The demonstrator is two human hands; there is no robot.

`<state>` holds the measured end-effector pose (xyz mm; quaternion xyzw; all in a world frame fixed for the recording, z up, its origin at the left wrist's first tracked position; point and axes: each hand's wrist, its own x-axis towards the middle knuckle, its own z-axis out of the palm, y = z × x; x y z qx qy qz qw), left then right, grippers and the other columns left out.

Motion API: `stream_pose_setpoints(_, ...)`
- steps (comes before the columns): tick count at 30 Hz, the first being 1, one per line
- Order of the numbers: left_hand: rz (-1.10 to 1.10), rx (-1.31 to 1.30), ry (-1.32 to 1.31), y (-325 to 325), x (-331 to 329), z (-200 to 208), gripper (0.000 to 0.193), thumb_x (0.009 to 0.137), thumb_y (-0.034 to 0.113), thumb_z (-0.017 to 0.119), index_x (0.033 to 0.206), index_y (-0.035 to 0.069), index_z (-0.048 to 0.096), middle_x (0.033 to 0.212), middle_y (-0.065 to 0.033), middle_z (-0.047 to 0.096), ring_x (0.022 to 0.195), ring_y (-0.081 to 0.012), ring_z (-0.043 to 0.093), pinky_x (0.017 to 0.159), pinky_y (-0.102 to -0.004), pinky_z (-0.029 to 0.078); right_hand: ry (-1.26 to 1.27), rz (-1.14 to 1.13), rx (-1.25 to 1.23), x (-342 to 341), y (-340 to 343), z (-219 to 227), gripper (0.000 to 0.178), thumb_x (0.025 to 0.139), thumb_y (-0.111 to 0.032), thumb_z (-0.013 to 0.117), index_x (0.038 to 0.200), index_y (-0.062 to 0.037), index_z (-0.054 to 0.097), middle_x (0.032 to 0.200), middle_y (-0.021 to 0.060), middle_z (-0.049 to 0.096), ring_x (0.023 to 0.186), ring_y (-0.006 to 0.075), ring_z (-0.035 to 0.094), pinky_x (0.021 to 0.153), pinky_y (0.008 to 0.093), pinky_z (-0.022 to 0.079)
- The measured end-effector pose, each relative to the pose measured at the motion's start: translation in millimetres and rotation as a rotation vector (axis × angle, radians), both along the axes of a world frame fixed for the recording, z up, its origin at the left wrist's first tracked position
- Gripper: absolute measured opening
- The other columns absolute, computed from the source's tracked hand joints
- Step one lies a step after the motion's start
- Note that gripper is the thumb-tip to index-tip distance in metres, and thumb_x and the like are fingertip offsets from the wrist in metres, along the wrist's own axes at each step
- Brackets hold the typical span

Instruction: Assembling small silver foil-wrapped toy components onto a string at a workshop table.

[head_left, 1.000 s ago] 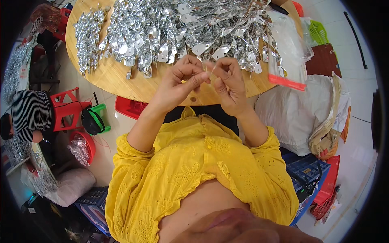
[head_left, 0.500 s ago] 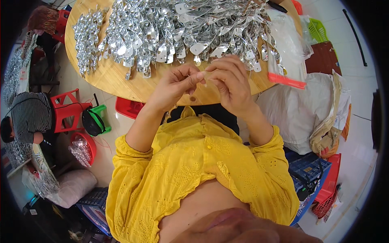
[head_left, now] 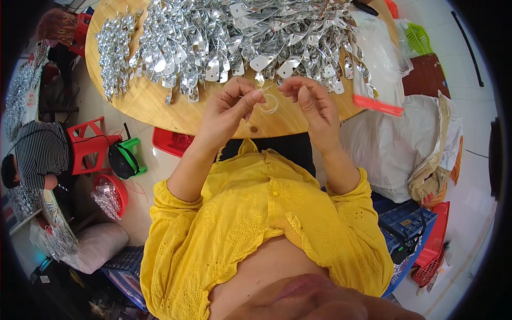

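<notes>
My left hand [head_left: 230,109] and my right hand [head_left: 314,104] are raised side by side over the near edge of a round wooden table [head_left: 154,109]. Between their fingertips runs a thin pale thread [head_left: 271,102] that curls into a small loop. The left thumb and forefinger pinch one end of it; the right fingers pinch the other end. Just beyond the hands lies a large heap of shiny silver foil pieces [head_left: 224,37] that covers most of the tabletop.
A clear plastic bag with a red strip [head_left: 376,69] lies at the table's right edge. A big white sack [head_left: 394,144] and blue crates [head_left: 405,229] stand to my right. On the left are a red stool [head_left: 88,144] and a seated person in a striped top [head_left: 37,154].
My hands have drawn slightly apart, and the thread now shows as a loop between them. The heap of foil pieces has not moved.
</notes>
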<state>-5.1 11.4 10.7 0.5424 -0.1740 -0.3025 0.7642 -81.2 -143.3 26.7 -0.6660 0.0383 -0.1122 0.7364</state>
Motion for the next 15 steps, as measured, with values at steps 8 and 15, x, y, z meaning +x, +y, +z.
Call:
stream_pose_setpoints(8,0.184,0.105,-0.372,-3.9,-4.8,-11.1,0.011,0.078,0.008,0.054,0.074,-0.001,0.056,0.082,-0.0028,0.045,0.056,-0.0035,0.040,0.046,-0.0151,0.031,-0.221,-0.107,-0.458,-5.2,5.6,-9.7,0.020,0.079,-0.010,0.053,0.095,0.0011,0.054,0.076,0.0027,0.048,0.071,0.0097,0.044,0.064,0.0194,0.035)
stream_pose_setpoints(15,0.288,0.170,-0.482,-10.1,-16.7,-6.6,0.009,0.078,0.007,0.054,0.076,-0.001,0.057,0.085,-0.0037,0.044,0.057,-0.0039,0.041,0.045,-0.0145,0.032,-0.099,-0.073,-0.449,-10.7,20.1,-20.6,0.029,0.083,-0.017,0.046,0.105,0.0030,0.050,0.082,0.0031,0.046,0.072,0.0097,0.042,0.064,0.0199,0.033)
